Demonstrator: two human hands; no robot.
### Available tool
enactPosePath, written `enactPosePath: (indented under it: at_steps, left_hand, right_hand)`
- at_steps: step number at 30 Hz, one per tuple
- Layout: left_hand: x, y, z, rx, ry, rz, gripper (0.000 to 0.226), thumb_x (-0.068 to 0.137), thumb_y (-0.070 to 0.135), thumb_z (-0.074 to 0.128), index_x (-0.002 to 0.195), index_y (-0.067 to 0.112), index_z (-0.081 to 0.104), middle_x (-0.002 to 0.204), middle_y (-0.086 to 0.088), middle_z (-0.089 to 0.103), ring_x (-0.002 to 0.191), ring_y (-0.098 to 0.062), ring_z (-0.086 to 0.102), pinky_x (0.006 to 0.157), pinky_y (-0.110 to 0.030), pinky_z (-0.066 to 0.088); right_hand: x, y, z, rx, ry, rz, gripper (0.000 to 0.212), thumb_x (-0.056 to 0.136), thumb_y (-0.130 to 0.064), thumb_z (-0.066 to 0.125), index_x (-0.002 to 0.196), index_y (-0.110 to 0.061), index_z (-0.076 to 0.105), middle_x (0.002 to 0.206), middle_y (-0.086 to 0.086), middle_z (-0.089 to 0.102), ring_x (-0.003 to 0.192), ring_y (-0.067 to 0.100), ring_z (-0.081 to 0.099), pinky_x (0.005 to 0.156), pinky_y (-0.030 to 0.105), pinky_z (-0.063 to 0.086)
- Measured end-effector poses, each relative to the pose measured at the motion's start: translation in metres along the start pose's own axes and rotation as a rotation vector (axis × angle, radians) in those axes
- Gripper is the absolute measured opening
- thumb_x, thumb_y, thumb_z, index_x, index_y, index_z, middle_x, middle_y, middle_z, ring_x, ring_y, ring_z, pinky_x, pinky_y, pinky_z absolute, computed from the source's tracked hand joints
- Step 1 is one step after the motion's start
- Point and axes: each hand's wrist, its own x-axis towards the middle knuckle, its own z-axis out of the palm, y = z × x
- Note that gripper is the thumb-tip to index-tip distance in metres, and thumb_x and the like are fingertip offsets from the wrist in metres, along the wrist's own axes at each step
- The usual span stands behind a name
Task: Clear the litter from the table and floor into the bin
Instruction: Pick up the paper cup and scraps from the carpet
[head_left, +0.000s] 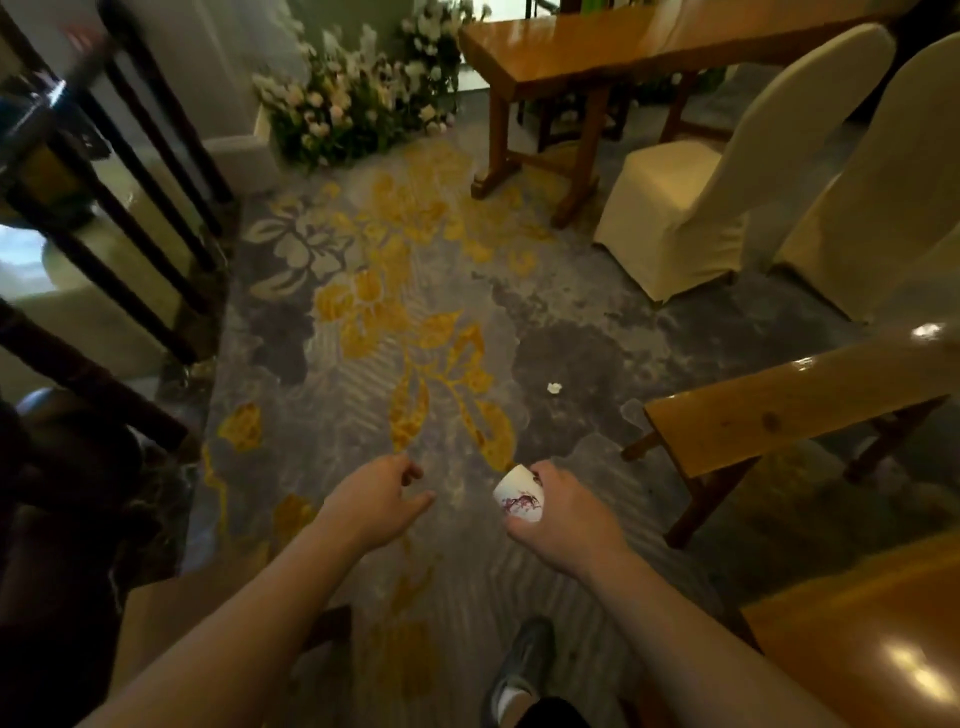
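Observation:
My right hand (563, 512) grips a small white paper cup (518, 499) with a red pattern, held tilted over the carpet. My left hand (376, 499) hangs beside it with fingers loosely apart and nothing in it. A small white scrap of litter (554, 387) lies on the carpet ahead, close to the end of a wooden bench (769, 410). No bin shows in this view.
A wooden table (561, 52) stands at the back, with white-covered chairs (727, 182) to the right. White flowers (343, 98) sit at the back. A dark railing (130, 208) runs along the left. Another table edge (872, 639) is at lower right. My shoe (522, 670) is below.

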Motion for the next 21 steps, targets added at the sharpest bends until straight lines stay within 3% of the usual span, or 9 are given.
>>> enactPosePath:
  at_steps: [9,21]
  left_hand:
    - [0.193,0.096,-0.041,0.041,-0.059,0.107,0.045,0.085,0.051,0.064,0.118,0.02,0.062,0.112,-0.003,0.068,0.103,-0.025,0.065,0.084,-0.036,0.053]
    - [0.501,0.182,-0.008,0.15,-0.268,0.328,0.045,0.089,0.051,0.058,0.122,0.02,0.057,0.119,-0.007,0.063,0.106,-0.027,0.061,0.084,-0.044,0.055]
  right_hand:
    - [0.131,0.048,-0.117,-0.01,0.038,0.155,0.069,0.073,-0.056,0.073,0.127,-0.022,0.046,0.119,0.008,0.058,0.108,0.031,0.058,0.078,0.041,0.05]
    - [0.342,0.105,-0.175,0.001,0.055,0.448,0.069,0.077,-0.052,0.072,0.133,-0.02,0.046,0.127,0.008,0.057,0.116,0.029,0.055,0.092,0.044,0.05]
